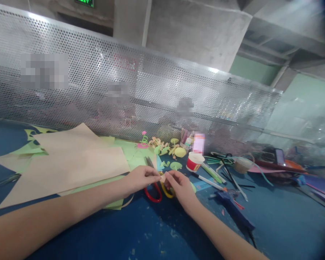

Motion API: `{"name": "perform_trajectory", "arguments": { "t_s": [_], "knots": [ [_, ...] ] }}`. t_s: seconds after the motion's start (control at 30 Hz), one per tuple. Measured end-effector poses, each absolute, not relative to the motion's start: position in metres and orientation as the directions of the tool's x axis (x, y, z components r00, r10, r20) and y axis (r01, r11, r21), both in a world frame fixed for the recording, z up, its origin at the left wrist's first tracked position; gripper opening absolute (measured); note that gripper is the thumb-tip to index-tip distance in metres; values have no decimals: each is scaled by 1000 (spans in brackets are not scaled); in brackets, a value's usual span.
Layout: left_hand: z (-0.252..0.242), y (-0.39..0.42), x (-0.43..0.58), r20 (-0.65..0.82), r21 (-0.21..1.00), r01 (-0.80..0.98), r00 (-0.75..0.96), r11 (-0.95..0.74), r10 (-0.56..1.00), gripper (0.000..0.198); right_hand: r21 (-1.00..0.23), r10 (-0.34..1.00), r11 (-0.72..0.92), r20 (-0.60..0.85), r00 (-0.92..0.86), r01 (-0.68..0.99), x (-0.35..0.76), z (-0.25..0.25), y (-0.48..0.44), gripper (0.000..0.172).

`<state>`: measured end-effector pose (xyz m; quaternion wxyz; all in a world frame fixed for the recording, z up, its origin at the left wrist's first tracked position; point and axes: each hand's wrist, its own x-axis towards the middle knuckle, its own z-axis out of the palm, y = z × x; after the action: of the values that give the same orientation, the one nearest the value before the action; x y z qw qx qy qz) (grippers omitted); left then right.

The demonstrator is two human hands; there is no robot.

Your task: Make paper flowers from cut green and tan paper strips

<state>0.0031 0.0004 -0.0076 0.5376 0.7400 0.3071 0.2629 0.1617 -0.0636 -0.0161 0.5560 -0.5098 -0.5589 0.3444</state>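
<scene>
Above the blue table, my left hand (142, 177) and my right hand (182, 188) meet fingertip to fingertip. Both pinch a small pale peach paper piece (163, 177), its shape mostly covered by the fingers. Beneath them lie scissors (153, 198), with a red loop and a yellow loop showing and dark blades pointing away. Large peach paper sheets (81, 162) spread to the left, over light green paper (132, 151). Just beyond the hands lie small green paper cutouts (176, 165).
A red and white paper cup (194, 162) stands behind my right hand. Pens (207, 180) and a blue glue gun (234, 213) with a cord lie to the right. A pink paper flower (143, 139) stands at the back, before a perforated metal screen (157, 90).
</scene>
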Motion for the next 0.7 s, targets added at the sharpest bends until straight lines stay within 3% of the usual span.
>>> {"name": "perform_trajectory", "arguments": {
  "t_s": [0.1,0.3,0.7],
  "knots": [
    [-5,0,3,109,943,152,698,-295,708,37,-946,949,253,283,136,204,161,-14,-65,27],
    [0,-4,1,55,921,222,739,-319,672,42,-929,948,295,313,51,223,162,-13,-68,24],
    [2,-1,-3,-25,972,156,815,-178,579,36,-934,947,248,290,139,257,159,-11,-68,27]
  ]
}}
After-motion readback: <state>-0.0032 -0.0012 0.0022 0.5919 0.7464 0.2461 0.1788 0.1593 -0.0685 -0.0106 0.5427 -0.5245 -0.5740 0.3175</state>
